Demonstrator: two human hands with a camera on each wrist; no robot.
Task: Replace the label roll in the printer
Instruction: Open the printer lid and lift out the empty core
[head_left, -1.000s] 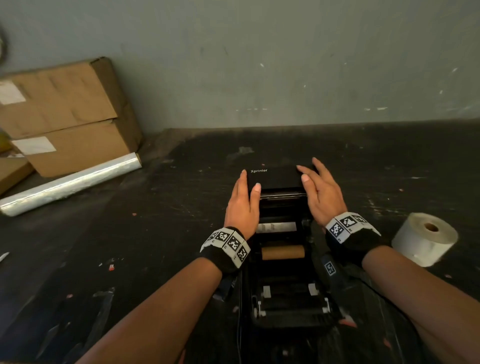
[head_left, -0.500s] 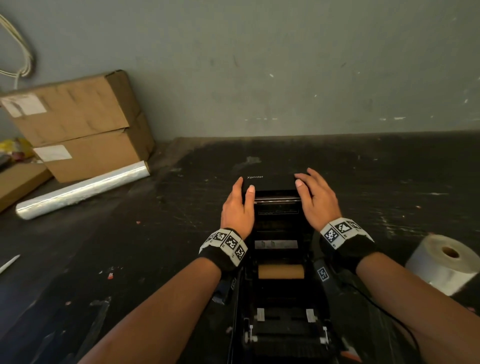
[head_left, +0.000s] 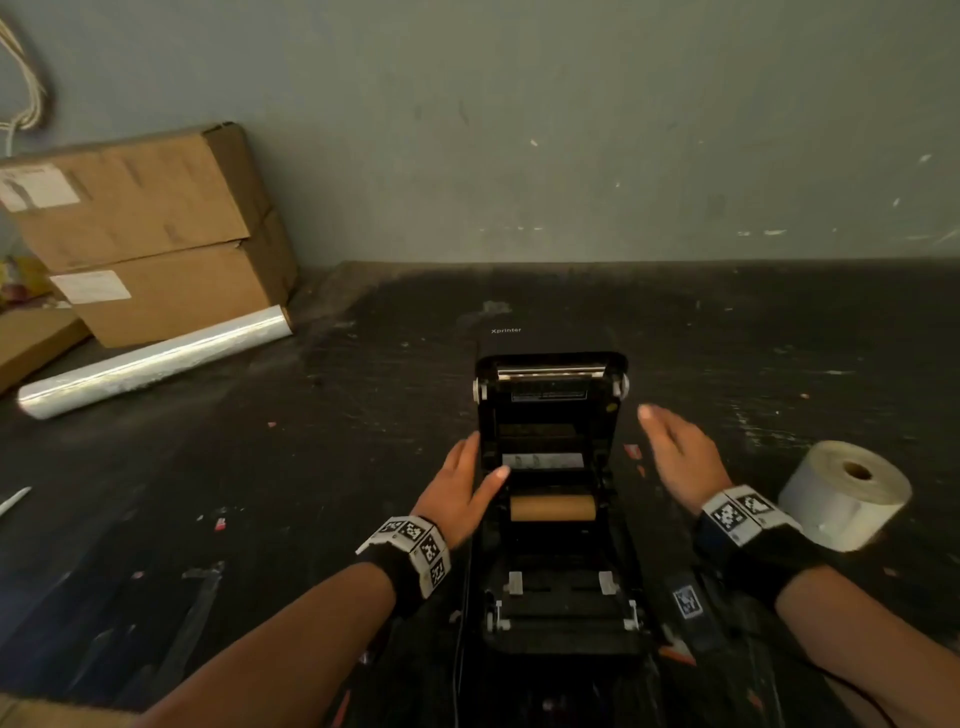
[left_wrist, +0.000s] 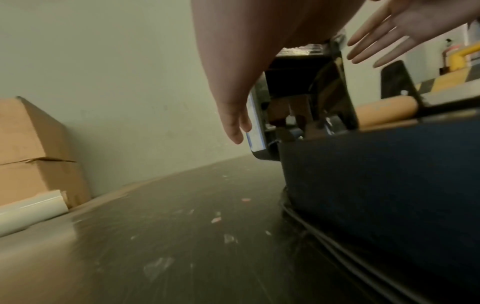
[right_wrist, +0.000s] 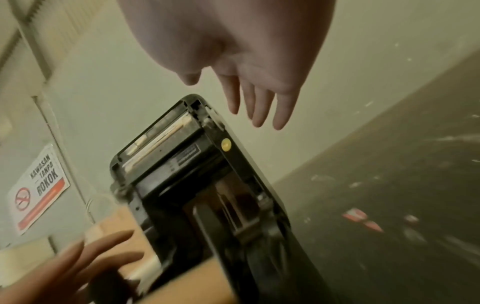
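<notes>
Dim, flat light; wrist views motion-blurred; wide-angle bending at edges; noisy shadows.

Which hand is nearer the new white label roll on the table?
Right. The right hand hangs open between the printer and the white label roll; the left hand is on the printer's far side, touching its open lid.

A grey-green wall (head_left: 519, 130) with small white marks stands behind the dark, scratched table (head_left: 311, 467), whose top carries pale scuffs and some small red scraps. At the far left two brown cardboard boxes (head_left: 145, 234) are stacked against the wall, and a roll of clear film (head_left: 156, 361) lies on the table just in front of them. In the right wrist view a no-smoking sign (right_wrist: 39, 191) hangs on the wall, and the light is dim.
</notes>
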